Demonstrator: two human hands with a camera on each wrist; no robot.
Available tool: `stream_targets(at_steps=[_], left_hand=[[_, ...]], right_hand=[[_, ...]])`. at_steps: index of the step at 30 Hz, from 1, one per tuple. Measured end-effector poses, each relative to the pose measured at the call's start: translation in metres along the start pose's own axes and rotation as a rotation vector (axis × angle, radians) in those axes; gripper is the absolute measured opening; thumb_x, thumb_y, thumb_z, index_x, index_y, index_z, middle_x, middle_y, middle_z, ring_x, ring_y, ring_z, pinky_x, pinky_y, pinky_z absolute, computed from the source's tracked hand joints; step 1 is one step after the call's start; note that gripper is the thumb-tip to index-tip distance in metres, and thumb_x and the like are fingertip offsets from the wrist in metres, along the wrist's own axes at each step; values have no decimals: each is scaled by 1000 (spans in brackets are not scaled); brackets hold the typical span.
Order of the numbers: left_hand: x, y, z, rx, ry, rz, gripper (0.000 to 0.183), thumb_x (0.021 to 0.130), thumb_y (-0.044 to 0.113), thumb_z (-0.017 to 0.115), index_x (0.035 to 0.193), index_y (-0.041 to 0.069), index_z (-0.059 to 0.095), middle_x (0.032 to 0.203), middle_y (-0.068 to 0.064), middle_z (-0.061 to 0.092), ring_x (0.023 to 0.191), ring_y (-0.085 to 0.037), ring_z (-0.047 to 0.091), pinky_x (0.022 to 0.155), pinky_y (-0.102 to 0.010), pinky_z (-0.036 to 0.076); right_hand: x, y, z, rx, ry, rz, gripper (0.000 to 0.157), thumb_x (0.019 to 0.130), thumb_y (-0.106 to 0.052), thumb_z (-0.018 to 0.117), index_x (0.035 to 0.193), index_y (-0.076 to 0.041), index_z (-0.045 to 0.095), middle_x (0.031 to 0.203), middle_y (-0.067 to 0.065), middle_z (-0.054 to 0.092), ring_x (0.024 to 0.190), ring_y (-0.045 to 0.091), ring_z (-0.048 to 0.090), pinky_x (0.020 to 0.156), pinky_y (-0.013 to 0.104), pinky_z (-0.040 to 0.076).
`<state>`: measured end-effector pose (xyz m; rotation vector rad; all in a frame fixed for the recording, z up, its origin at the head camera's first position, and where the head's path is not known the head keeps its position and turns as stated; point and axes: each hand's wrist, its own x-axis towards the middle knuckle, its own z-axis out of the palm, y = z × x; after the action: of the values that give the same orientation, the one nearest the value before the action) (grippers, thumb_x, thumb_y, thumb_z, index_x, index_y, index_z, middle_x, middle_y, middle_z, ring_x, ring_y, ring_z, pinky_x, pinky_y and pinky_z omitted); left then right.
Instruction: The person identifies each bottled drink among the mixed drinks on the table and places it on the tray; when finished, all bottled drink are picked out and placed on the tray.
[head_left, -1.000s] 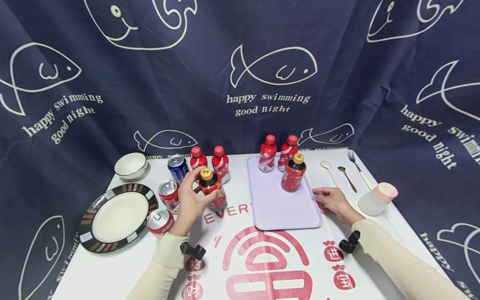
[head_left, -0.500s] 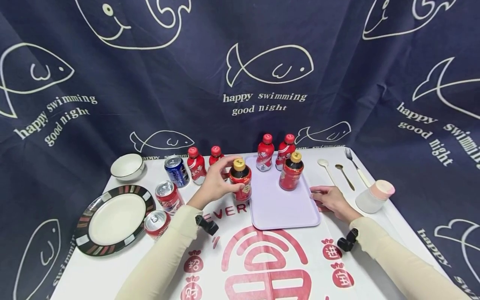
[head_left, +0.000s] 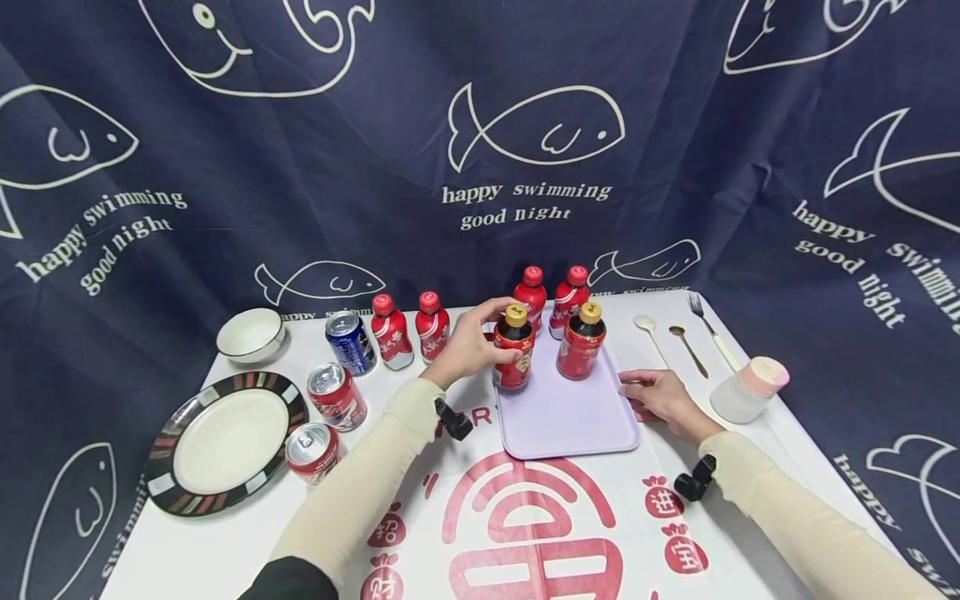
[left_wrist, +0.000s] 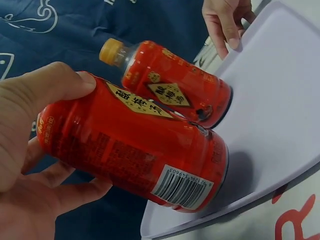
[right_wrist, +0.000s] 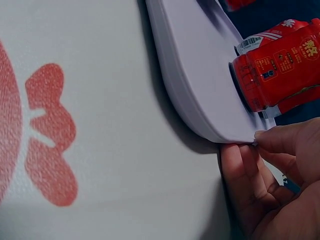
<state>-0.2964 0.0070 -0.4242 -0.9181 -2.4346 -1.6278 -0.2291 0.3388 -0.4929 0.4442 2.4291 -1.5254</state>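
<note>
My left hand (head_left: 474,343) grips a red-labelled drink bottle (head_left: 513,368) with a yellow cap, thumb on the near side. The bottle is at the left part of the lilac tray (head_left: 567,423); in the left wrist view it leans, and I cannot tell whether its base touches the tray. A matching yellow-capped bottle (left_wrist: 172,82) stands on the tray beside it. Behind them on the tray are two red bottles with red caps, one (head_left: 570,302) at right and one (head_left: 531,290) partly hidden. My right hand (right_wrist: 280,175) pinches the tray's right edge, thumb on top and fingers beneath.
Left of the tray stand two more red-capped bottles (head_left: 392,333), a blue can (head_left: 350,343) and two red cans (head_left: 336,398). Farther left are a white bowl (head_left: 251,335) and a dark-rimmed plate (head_left: 167,450). At right lie two spoons (head_left: 688,352), a fork (head_left: 712,333) and a pink-topped white cup (head_left: 738,398).
My left hand has carried the yellow-capped bottle rightward, from beside the cans to the tray's left part. The right hand keeps its hold on the tray edge.
</note>
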Motion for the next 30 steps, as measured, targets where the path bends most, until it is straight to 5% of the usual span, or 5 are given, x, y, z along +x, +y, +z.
stream_targets(at_steps=[11,30], left_hand=[[22,-15,23,9,-8,-2,71,59,7,84,122,20,54,115,-1,61,102,-18,57,88,-32,47],[30,-25,37,-52,-33,-56,71,61,9,83,122,30,53,117,5,59,105,-15,54,86,-31,47]], right_hand=[[1,0,0,-6,0,-11,43,85,-15,62,125,-2,54,75,-1,62,62,10,59,54,29,53],[2,1,-1,-2,-1,-13,43,85,-14,63,125,-2,54,75,-2,63,63,10,59,54,29,53]])
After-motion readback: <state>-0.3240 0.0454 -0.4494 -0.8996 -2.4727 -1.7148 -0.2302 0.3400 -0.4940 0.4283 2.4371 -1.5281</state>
